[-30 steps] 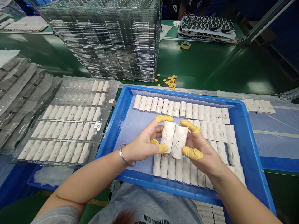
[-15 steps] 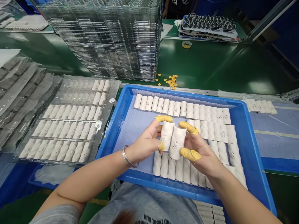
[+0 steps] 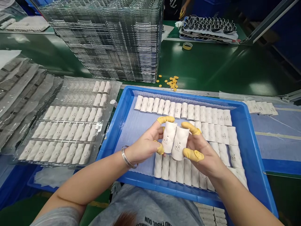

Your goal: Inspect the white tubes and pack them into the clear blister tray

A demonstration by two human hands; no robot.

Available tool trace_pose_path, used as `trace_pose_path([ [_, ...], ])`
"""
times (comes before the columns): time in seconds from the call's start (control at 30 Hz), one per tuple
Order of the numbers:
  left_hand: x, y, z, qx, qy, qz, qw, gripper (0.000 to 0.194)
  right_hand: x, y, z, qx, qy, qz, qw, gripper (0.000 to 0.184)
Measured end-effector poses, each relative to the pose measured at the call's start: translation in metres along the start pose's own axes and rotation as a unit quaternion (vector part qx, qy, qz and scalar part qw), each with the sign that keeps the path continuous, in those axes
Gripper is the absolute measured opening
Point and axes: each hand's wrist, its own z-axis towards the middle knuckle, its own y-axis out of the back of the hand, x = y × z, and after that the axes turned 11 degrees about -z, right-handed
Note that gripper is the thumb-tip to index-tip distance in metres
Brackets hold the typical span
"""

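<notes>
My left hand (image 3: 150, 141), with yellow finger cots on thumb and forefinger, grips a white cylinder with dark script on its side (image 3: 169, 137). A second such white cylinder (image 3: 180, 143) is pinched between the yellow-covered thumb and finger of my right hand (image 3: 202, 149). Both cylinders are held side by side, slightly tilted, above a blue tray (image 3: 258, 163). Rows of similar white cylinders (image 3: 172, 168) lie in the tray on a pale liner. My hands hide part of the middle rows.
A clear blister tray (image 3: 94, 142) partly filled with white cylinders lies at left, beside stacked covered trays (image 3: 21, 103). Behind stands a tall stack of clear plastic trays (image 3: 113, 47). Loose yellow finger cots (image 3: 173, 83) and a tape roll (image 3: 187, 46) lie on the green bench.
Both cylinders have shifted very slightly to the right and turned a little in my fingers. A person's hand now shows at the far side of the bench.
</notes>
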Motion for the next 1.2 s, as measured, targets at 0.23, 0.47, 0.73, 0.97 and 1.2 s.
trace_pose_path([
  [0.23,-0.0046,0.0012,-0.0033,0.038,0.001,0.023,0.999,0.086,0.0031,0.0046,-0.0035,-0.010,-0.025,0.046,0.999,0.054],
  [0.47,-0.0050,0.0017,-0.0048,0.074,-0.004,0.029,0.997,0.084,0.0064,0.0069,-0.0056,-0.024,-0.042,0.054,0.997,0.056],
  [0.73,-0.0059,0.0027,-0.0035,0.052,-0.016,0.027,0.998,0.070,0.0060,0.0056,-0.0044,-0.041,-0.029,0.062,0.997,0.055],
  [0.97,-0.0033,0.0041,-0.0048,0.062,-0.007,0.027,0.998,0.063,0.0043,0.0038,-0.0021,-0.045,-0.008,0.030,0.998,0.050],
  [1.2,-0.0043,0.0031,-0.0023,0.067,-0.016,0.008,0.998,0.065,0.0043,0.0039,-0.0014,-0.042,-0.013,0.043,0.998,0.050],
])
